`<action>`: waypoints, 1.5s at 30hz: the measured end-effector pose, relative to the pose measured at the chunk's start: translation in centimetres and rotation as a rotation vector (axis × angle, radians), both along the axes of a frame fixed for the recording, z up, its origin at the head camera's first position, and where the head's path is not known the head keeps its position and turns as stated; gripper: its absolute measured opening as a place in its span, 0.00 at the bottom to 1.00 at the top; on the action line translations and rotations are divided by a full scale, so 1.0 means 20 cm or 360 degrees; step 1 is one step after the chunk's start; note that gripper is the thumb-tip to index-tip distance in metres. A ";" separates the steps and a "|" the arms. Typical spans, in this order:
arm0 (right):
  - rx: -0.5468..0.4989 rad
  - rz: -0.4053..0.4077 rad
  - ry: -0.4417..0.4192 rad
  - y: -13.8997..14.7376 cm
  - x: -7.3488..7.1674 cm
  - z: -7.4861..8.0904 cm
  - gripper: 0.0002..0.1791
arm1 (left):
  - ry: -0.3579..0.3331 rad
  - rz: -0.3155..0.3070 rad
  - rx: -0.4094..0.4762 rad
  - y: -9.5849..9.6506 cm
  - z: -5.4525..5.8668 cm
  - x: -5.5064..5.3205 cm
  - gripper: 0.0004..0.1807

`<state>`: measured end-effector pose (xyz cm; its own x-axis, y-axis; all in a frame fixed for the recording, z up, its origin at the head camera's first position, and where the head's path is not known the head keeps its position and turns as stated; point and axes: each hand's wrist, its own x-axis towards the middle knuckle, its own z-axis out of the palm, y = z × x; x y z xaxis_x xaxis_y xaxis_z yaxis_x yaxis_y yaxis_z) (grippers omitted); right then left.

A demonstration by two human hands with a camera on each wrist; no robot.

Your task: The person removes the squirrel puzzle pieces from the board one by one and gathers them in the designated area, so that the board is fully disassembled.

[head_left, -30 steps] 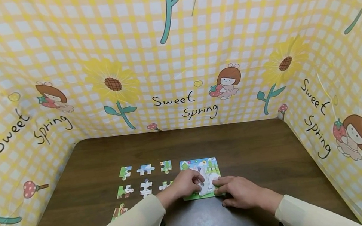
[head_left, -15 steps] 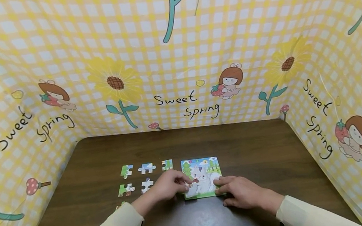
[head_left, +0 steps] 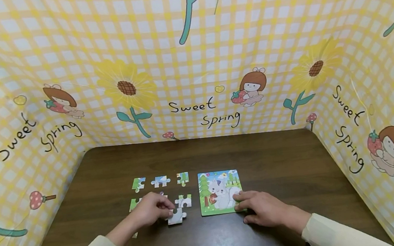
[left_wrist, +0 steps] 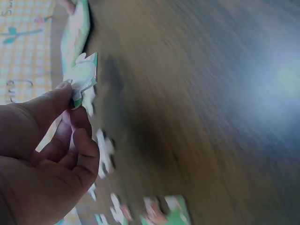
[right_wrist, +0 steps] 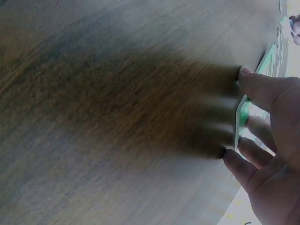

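Note:
Between its thumb and fingers my left hand pinches a puzzle piece, mostly white with a bit of green showing in the left wrist view. Other loose puzzle pieces lie in rows on the table around and behind that hand, which covers part of them. To the right is a square picture board with a white squirrel holding an acorn among trees. My right hand rests at its right edge, fingers extended onto the board and thumb on the tabletop.
The dark wooden table has a yellow checked cloth standing around its back and both sides. At the lower left, a green and red puzzle piece lies near the left wrist.
My left hand has moved left from the board to the loose pieces, carrying the pinched piece off the squirrel picture. My right hand has stayed at the board's edge.

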<state>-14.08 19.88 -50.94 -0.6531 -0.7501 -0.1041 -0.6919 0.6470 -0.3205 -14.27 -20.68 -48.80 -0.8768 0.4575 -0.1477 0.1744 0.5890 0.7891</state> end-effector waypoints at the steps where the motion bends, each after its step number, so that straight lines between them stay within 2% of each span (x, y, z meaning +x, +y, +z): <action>1: 0.0000 -0.0001 -0.0001 0.00 0.00 0.00 0.21 | 0.0000 0.0004 0.0004 -0.02 -0.01 0.00 0.04; 7: 0.0007 -0.0005 0.0000 0.00 0.00 0.00 0.21 | -0.0027 0.0069 0.0017 -0.13 -0.04 0.02 0.06; 13: 0.0013 -0.0002 0.0008 0.00 -0.01 -0.01 0.21 | -0.0006 0.0061 -0.0083 -0.17 -0.04 0.04 0.03; 23: -0.0005 -0.0014 0.0002 0.00 -0.01 -0.02 0.21 | 0.0163 0.0093 -0.0306 -0.14 -0.05 0.07 0.05; 36: 0.0006 -0.0016 -0.0006 0.00 0.00 0.00 0.21 | 0.0243 0.0131 -0.0356 -0.13 -0.07 0.08 0.07; 41: 0.0014 -0.0010 0.0025 -0.01 0.01 0.00 0.21 | 0.0217 0.0174 -0.0405 -0.11 -0.05 0.09 0.09; 45: 0.0041 -0.0004 0.0088 -0.02 0.02 0.00 0.21 | 0.0215 0.0223 -0.0440 -0.07 0.00 0.07 0.08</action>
<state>-13.75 19.57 -50.98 -0.6604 -0.7458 -0.0873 -0.7062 0.6565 -0.2651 -12.82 -22.01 -48.83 -0.9485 0.2898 -0.1277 0.1684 0.8032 0.5715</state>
